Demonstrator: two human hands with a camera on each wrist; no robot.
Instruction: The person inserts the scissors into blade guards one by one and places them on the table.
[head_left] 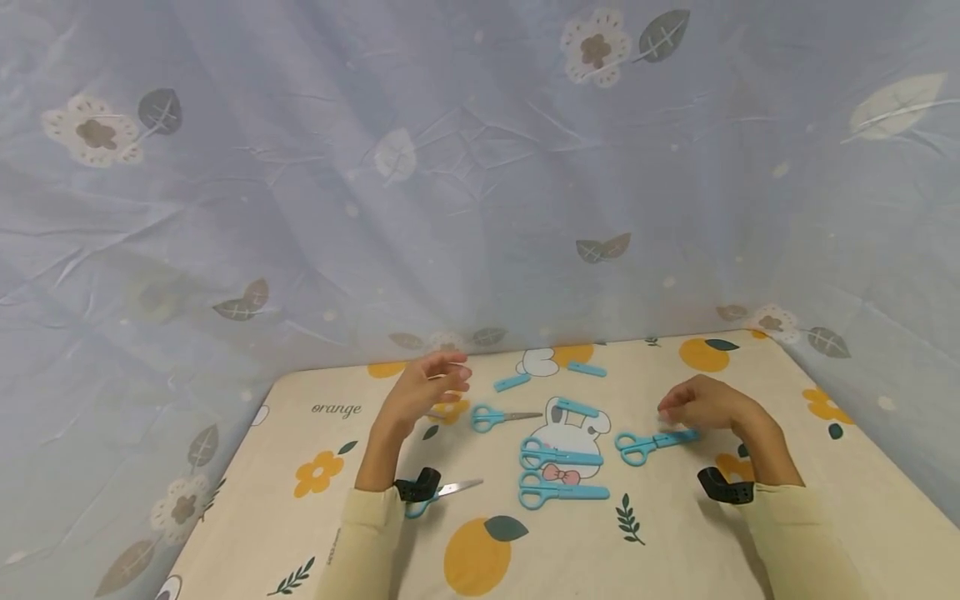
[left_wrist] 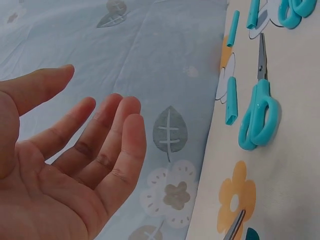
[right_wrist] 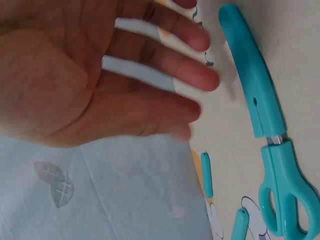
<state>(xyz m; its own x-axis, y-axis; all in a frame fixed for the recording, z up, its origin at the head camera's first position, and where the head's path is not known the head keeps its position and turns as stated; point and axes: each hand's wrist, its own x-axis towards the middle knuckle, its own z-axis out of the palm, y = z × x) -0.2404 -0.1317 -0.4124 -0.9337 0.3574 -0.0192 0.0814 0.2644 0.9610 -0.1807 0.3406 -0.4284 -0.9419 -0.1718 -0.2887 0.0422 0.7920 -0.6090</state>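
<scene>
My left hand [head_left: 431,387] is raised over the far left part of the table, fingers loosely bent, holding nothing. Just right of it lie blue-handled scissors [head_left: 487,418] with bare blades, and more bare scissors [head_left: 423,504] show partly under the left wrist. A blade tip [left_wrist: 235,226] pokes into the left wrist view, its handles out of frame. Over at the right, my right hand [head_left: 708,402] hovers with relaxed fingers above scissors [head_left: 636,450] whose blades sit in a blue cover [right_wrist: 252,75]. A thin strip of metal shows between that cover and the handles.
Two covered scissors [head_left: 532,454] [head_left: 534,490] lie one before the other mid-table. Loose blue blade covers [head_left: 512,382] [head_left: 587,368] [head_left: 577,407] are spread toward the back. A patterned cloth [head_left: 487,275] hangs behind the printed tablecloth [head_left: 570,558].
</scene>
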